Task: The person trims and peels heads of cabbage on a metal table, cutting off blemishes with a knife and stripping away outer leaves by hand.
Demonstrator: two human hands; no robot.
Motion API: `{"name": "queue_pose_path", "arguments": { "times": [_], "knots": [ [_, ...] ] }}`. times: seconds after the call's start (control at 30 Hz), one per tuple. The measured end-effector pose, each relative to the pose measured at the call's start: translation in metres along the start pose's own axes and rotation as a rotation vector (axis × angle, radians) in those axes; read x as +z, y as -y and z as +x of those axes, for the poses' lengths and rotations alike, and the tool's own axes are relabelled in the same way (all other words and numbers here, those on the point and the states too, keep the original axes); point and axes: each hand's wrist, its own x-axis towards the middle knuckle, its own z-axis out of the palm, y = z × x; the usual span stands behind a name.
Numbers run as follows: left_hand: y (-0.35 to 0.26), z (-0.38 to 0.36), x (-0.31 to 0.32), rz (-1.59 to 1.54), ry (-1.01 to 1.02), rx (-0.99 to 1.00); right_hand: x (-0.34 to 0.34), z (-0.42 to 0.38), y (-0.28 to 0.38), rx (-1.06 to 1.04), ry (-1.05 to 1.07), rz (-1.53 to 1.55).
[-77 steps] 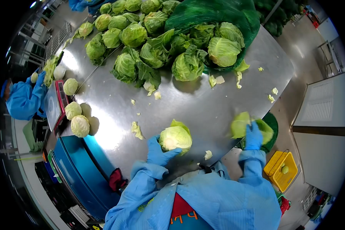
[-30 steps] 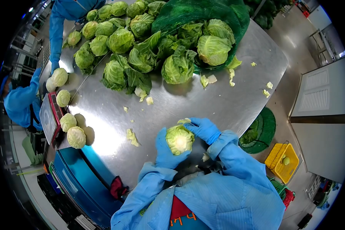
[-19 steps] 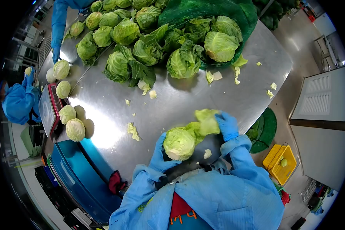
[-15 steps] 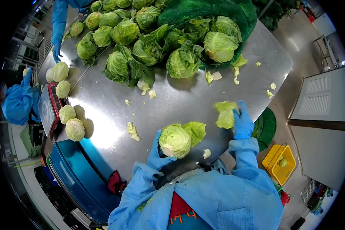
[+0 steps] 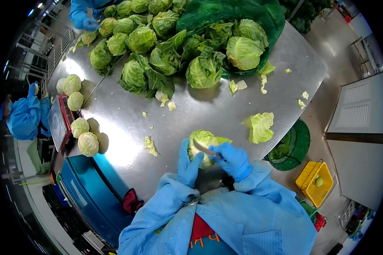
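Close to my body, my left hand (image 5: pixel 187 165) wraps round the left side of a pale green cabbage (image 5: pixel 201 137) at the table's near edge. Its stem end is turned toward me. My right hand (image 5: pixel 235 161) is closed on the handle of a knife (image 5: pixel 205 148), whose curved blade lies across the cut base of the cabbage. Most of the handle is hidden in the glove. A loose outer leaf still shows at the cabbage's right. Farther right, a detached cabbage leaf (image 5: pixel 261 127) lies on the steel table (image 5: pixel 191 108).
Untrimmed cabbages (image 5: pixel 141 39) and a green net sack (image 5: pixel 259 10) cover the far side. Trimmed cabbages (image 5: pixel 88 143) stand left, beside a red scale (image 5: pixel 67 111). A green basket (image 5: pixel 304 142) and yellow basket (image 5: pixel 312 187) stand right. Co-workers' blue sleeves (image 5: pixel 81 12) show at left.
The leaf from my right hand now lies on the table. That hand has come back to the cabbage with a knife in it. The cabbage is turned and tilted in my left hand.
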Motion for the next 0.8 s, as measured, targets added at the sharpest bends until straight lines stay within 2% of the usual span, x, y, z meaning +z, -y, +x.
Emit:
{"name": "queue_pose_path", "arguments": {
  "times": [0.03,0.1,0.13,0.17,0.2,0.23,0.27,0.3,0.33,0.37,0.4,0.47,0.5,0.57,0.6,0.67,0.77,0.8],
  "knots": [
    [0.02,0.005,0.01,0.005,-0.141,0.076,0.003,-0.001,0.002,-0.035,-0.042,0.054],
    [0.027,0.024,0.012,0.065,-0.159,0.075,0.012,-0.006,0.005,-0.105,-0.123,0.162],
    [0.029,0.03,0.013,0.093,-0.169,0.073,0.012,-0.009,0.005,-0.014,-0.028,0.479],
    [0.03,0.03,0.006,0.458,-0.167,0.32,0.01,-0.012,0.006,0.081,0.072,0.794],
    [0.024,0.032,0.001,0.475,-0.1,0.368,-0.002,-0.006,0.016,0.179,0.176,1.109],
    [0.014,0.037,-0.004,0.494,-0.033,0.417,-0.035,-0.002,0.021,0.469,0.489,1.289],
    [0.007,0.042,-0.009,0.514,0.033,0.463,-0.033,-0.001,0.011,0.455,0.418,1.314],
    [0.002,0.048,-0.014,0.627,0.0,0.598,-0.027,-0.003,-0.001,0.446,0.347,1.339],
    [-0.004,0.041,-0.018,0.714,-0.044,0.535,-0.024,-0.004,-0.008,0.44,0.271,1.363],
    [-0.022,0.031,-0.018,0.799,-0.081,0.474,-0.034,0.012,0.002,0.563,0.095,1.3],
    [-0.03,0.025,-0.017,0.882,-0.113,0.416,-0.029,0.021,-0.002,0.53,0.033,1.161],
    [-0.018,0.014,-0.015,0.642,-0.03,0.075,-0.01,0.034,-0.021,0.461,-0.082,0.88],
    [-0.011,0.005,-0.016,0.522,0.003,-0.104,-0.004,0.036,-0.022,0.387,-0.042,0.804],
    [-0.002,-0.009,-0.011,0.61,-0.047,0.004,0.009,0.039,-0.021,0.23,0.046,0.663],
    [0.002,-0.015,-0.008,0.653,-0.073,0.063,0.013,0.038,-0.019,0.256,0.063,0.745],
    [0.033,-0.012,-0.008,0.54,-0.086,0.194,0.016,0.03,-0.018,0.305,0.102,0.898],
    [0.039,-0.001,0.0,0.479,-0.091,0.252,0.011,0.012,-0.025,0.187,-0.012,0.404],
    [0.029,0.003,0.006,0.468,-0.078,0.239,0.006,0.007,-0.022,0.19,0.024,0.28]
  ]
}}
